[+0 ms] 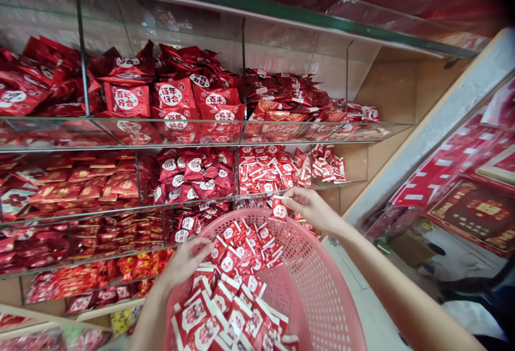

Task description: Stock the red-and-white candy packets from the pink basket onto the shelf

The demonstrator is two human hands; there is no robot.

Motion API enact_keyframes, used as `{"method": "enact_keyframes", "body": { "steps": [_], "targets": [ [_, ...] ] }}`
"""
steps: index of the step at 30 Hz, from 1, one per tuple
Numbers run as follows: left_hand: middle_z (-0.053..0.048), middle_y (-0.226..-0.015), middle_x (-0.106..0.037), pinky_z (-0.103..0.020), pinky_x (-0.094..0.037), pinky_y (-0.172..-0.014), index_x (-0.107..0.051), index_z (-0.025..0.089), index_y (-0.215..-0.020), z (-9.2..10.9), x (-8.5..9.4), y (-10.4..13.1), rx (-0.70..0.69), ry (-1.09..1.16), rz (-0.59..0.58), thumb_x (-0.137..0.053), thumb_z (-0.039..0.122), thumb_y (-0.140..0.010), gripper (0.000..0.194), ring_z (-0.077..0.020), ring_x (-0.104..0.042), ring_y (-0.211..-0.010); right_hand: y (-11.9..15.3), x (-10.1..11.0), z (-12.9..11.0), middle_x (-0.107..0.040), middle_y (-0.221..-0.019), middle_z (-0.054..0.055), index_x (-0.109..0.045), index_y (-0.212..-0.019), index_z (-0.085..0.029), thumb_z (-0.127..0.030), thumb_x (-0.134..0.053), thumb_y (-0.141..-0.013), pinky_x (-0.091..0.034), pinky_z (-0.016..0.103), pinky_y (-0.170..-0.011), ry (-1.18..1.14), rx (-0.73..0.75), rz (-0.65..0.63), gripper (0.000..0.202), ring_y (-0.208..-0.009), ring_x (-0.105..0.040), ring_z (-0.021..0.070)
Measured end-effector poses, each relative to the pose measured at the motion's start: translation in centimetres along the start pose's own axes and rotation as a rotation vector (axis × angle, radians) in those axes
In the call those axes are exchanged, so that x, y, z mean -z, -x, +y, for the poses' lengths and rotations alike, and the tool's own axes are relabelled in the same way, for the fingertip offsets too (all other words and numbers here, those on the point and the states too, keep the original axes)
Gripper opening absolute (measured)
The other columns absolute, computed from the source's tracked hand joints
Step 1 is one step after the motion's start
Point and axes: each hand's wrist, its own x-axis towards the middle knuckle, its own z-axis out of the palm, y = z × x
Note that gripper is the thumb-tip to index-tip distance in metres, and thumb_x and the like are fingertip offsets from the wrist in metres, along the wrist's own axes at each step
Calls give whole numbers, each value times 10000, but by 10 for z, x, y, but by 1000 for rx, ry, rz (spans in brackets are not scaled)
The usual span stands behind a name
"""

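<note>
A pink plastic basket (328, 281) with a perforated wall sits in front of the shelves, holding many small red-and-white packets (237, 316). At its left rim, my left hand (187, 260) has its fingers closed at the edge of a packet (218, 249) on the pile. My right hand (308, 206) pinches a single red-and-white packet (279, 208) by its edge, above the basket's far rim. Just behind that packet is a glass-fronted compartment with similar small packets (265, 171).
Glass shelves (193, 147) with upright dividers carry red packets in several rows. Larger red bags (126, 99) fill the upper row. A slanted pale panel (426, 125) borders the shelves on the right, with red printed goods (475, 211) beyond it.
</note>
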Motion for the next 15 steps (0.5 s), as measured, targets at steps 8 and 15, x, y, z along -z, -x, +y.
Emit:
{"method": "enact_keyframes", "body": {
  "steps": [8,15],
  "targets": [
    [-43,-1011,-588,-321,-367,-912,-638,211,-934,0,0,0,18,0,-30,-513,521,-804,358,-217,-520,-980,3,-53,49,-541,-661,-38,-481,-815,-193,-321,-536,-804,-446,235,-550,-583,-657,-40,139,-536,-507,81],
    [-34,-966,-602,-310,-385,-878,-637,209,-908,0,-1,1,-15,1,-12,-504,507,-809,341,-211,-537,-938,2,-66,62,-558,-826,-14,-495,-960,-199,-211,-564,-749,-513,249,-619,-692,-710,-98,222,-665,-558,83]
  ]
}}
